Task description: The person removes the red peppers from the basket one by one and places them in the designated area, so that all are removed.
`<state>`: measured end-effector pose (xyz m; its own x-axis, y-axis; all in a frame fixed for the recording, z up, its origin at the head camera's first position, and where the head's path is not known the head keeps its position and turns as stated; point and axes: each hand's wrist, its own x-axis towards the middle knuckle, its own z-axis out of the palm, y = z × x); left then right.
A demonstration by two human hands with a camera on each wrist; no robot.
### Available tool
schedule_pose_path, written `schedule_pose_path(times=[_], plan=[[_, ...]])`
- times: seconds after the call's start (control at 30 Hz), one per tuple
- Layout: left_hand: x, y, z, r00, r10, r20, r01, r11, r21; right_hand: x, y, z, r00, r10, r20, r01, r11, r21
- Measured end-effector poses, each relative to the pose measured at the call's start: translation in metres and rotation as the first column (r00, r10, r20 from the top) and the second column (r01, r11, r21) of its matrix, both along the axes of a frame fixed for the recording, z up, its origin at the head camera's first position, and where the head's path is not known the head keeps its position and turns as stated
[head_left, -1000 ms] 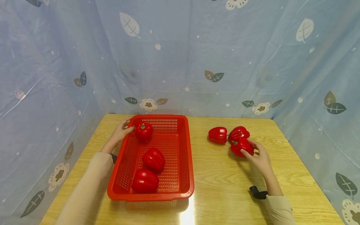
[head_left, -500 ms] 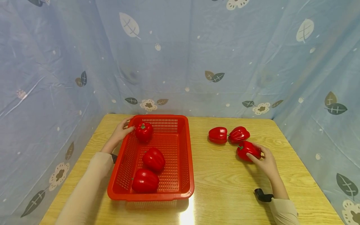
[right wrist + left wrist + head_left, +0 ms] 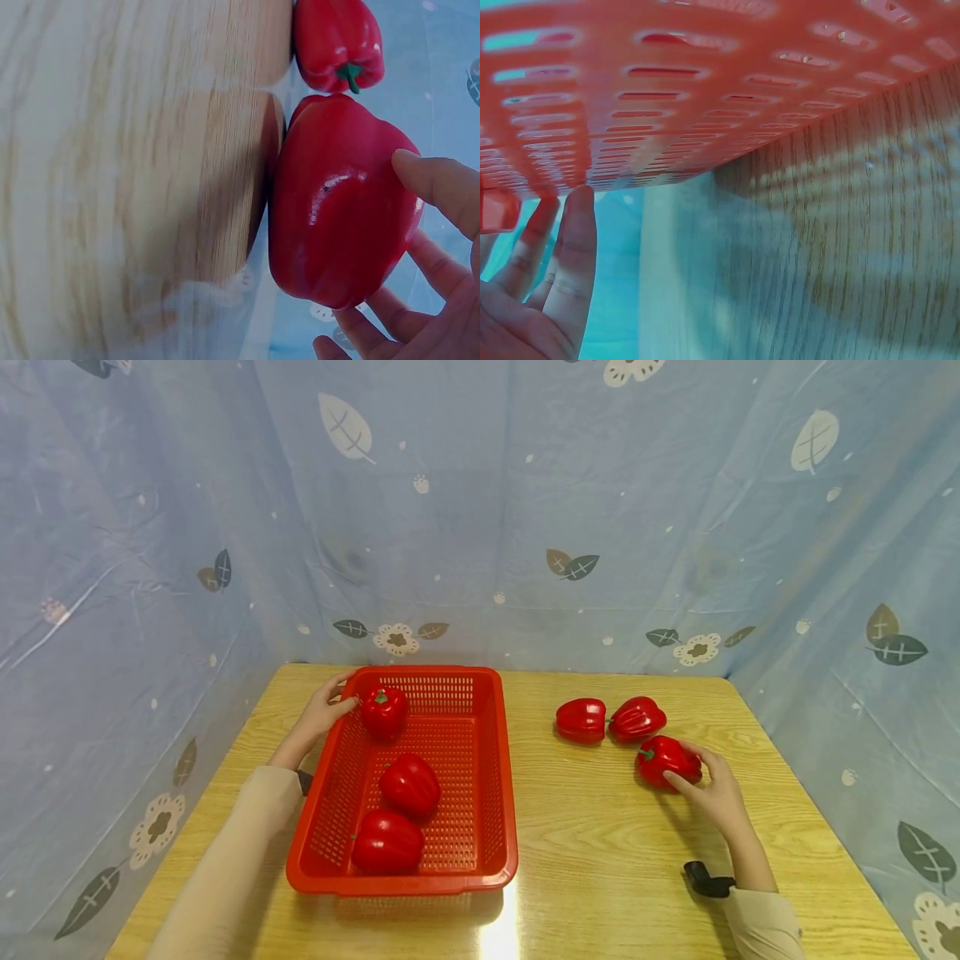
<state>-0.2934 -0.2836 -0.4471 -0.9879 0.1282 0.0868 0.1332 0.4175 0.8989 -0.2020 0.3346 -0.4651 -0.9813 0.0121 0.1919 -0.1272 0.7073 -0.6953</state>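
Observation:
My left hand [image 3: 317, 714] is at the far left corner of a red plastic basket [image 3: 495, 777], thumb over the rim. In the left wrist view its fingers [image 3: 574, 262] reach the perforated outer wall. Inside the basket lie three red bell peppers: one at the back [image 3: 384, 714], one mid-basket [image 3: 411, 787], one near the front [image 3: 387, 843]. My right hand [image 3: 716, 793] holds another red bell pepper [image 3: 663, 760] between thumb and fingers, low at the table; whether it touches the wood I cannot tell. Two more bell peppers, left [image 3: 580, 721] and right [image 3: 637, 720], lie just behind it.
All this stands on a light wooden table [image 3: 585, 843]. A blue patterned curtain [image 3: 480, 527] encloses the back and both sides. A black wrist camera [image 3: 707, 881] sits on my right wrist.
My right hand has drawn its bell pepper to the right and slightly toward me, away from the two behind it. The left hand and the basket have stayed in place.

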Motion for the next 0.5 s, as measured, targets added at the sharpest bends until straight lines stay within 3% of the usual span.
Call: schedule_pose_path(times=[0.5], plan=[[-0.0003,-0.0006,-0.0016,1.0,0.001,-0.008,-0.001,1.0,0.009,-0.0064,-0.0022,0.0045,0.999,0.035,-0.028,-0.034,0.999,0.017]])
